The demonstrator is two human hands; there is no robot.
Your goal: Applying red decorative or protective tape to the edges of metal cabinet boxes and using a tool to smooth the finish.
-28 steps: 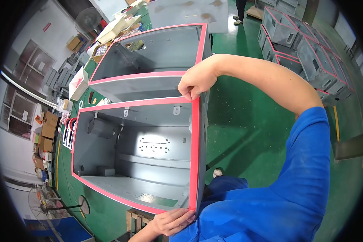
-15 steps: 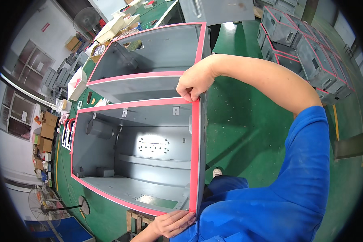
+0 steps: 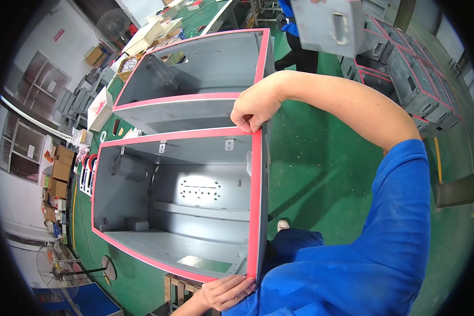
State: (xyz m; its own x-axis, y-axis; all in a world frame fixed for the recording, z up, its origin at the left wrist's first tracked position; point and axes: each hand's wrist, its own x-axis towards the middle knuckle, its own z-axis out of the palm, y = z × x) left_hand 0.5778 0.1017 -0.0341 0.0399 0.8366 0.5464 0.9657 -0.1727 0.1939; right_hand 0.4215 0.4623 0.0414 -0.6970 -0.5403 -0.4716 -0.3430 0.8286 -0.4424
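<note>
A grey metal cabinet (image 3: 200, 210) lies in front of me with its open side up and pink tape along its rim. At the far right corner my right hand (image 3: 257, 105) is closed, thumb and fingers pinching the end of the pink tape strip (image 3: 255, 195). This strip runs straight down the right-hand rim. On the near right corner rests my left hand (image 3: 227, 292), its fingers together and bent over the strip's near end. Its thumb is hidden.
Beyond stands a second grey cabinet (image 3: 195, 111) with a pink-taped rim. A co-worker (image 3: 303, 50) at the back carries a grey metal panel or box (image 3: 332, 29). Taped cabinets (image 3: 405, 73) are stacked at the right. A wooden support (image 3: 176, 288) shows below.
The co-worker has come into view at the back, and the grey metal piece has moved right. Both my hands stay at their corners.
</note>
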